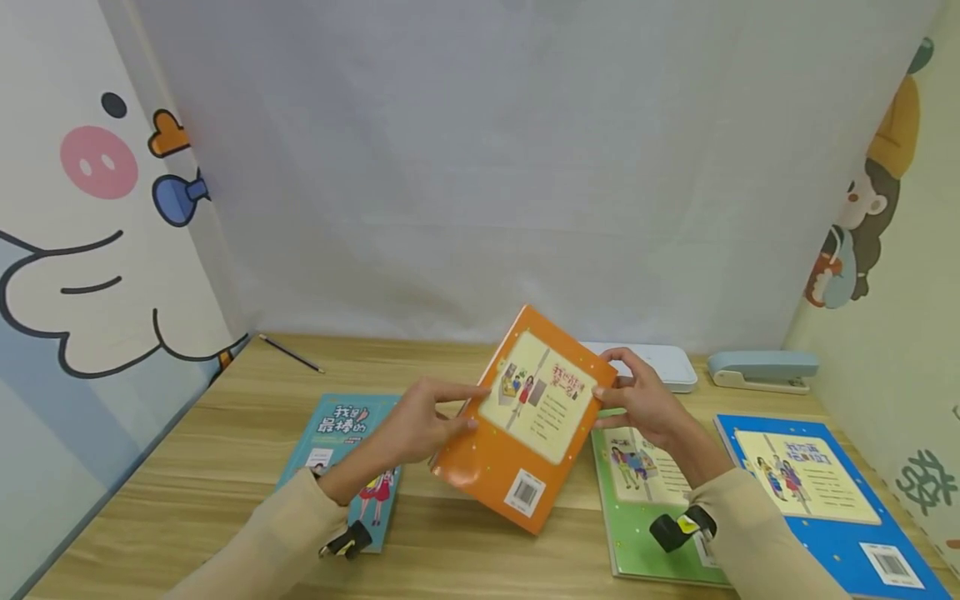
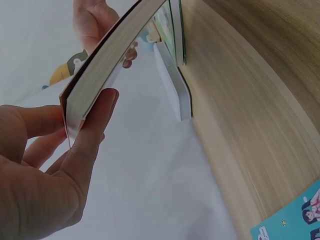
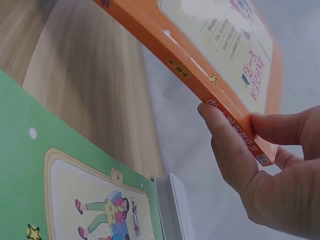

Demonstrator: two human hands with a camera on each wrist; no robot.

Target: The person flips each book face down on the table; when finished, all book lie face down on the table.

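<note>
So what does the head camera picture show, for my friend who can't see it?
Two hands, the left hand and right hand, hold an orange book tilted above a wooden table. A teal book, green book and blue book lie flat below.

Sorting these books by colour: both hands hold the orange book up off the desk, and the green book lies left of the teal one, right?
Not quite. Both hands do hold the orange book, but the green book lies right of the teal one, as the head view shows.
</note>
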